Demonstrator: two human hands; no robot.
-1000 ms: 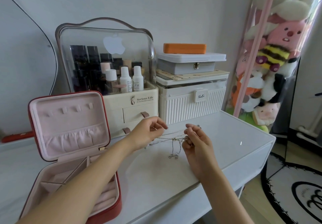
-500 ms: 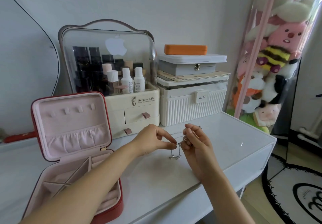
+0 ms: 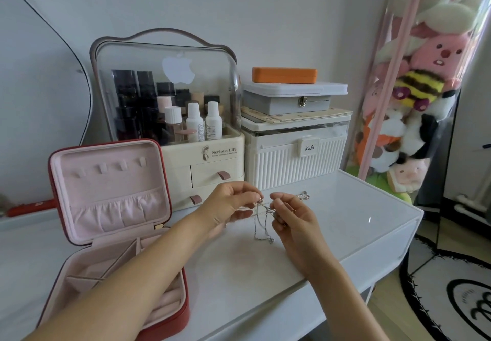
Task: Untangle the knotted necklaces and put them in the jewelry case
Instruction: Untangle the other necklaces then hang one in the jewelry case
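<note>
Far left: red jewelry case (image 3: pixel 111 208) open on the white table (image 3: pixel 358 218), lid upright. At centre: left hand (image 3: pixel 228 208) and right hand (image 3: pixel 295 218), fingertips pinching the tangled necklaces (image 3: pixel 261 223), chains dangling between them just above the tabletop.

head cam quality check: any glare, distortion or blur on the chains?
Head view: wide-angle bending at the edges; small glare spot on the white tabletop; reflections on the clear cosmetics cover; necklaces between left hand and right hand thin, links unresolved.
</note>
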